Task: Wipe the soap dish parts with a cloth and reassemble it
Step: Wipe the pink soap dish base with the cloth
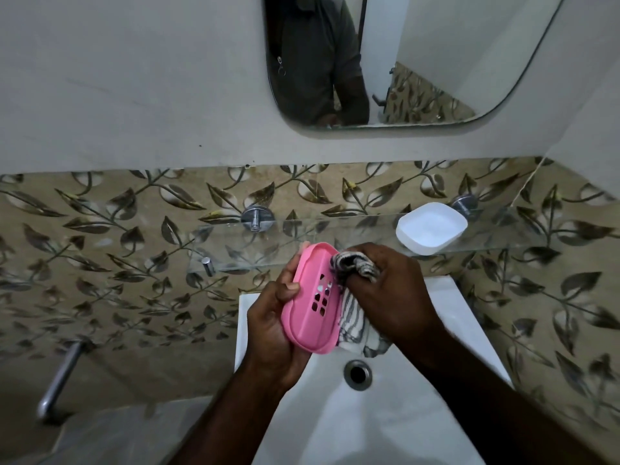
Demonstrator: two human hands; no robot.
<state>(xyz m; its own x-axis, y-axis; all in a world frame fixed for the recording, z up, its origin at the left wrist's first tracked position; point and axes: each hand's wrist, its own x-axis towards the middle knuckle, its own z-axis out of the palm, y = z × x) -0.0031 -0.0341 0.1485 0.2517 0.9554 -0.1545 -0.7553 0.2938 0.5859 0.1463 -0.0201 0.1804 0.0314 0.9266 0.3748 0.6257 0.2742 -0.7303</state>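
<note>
My left hand (273, 325) grips a pink soap dish part (310, 308) with drain holes, held tilted on edge above the sink. My right hand (391, 288) is closed on a grey-and-white striped cloth (355, 322), which is pressed against the pink part's right edge and hangs down below my palm. A white soap dish part (431, 228), hollow side up, rests on the glass shelf (268, 253) behind my right hand.
A white sink (446, 317) with a metal drain (358, 374) lies below my hands. Metal shelf brackets (256, 218) hold the shelf to the leaf-patterned tiles. A chrome bar (62, 379) juts out at the left. A mirror (385, 62) hangs above, showing a person's torso.
</note>
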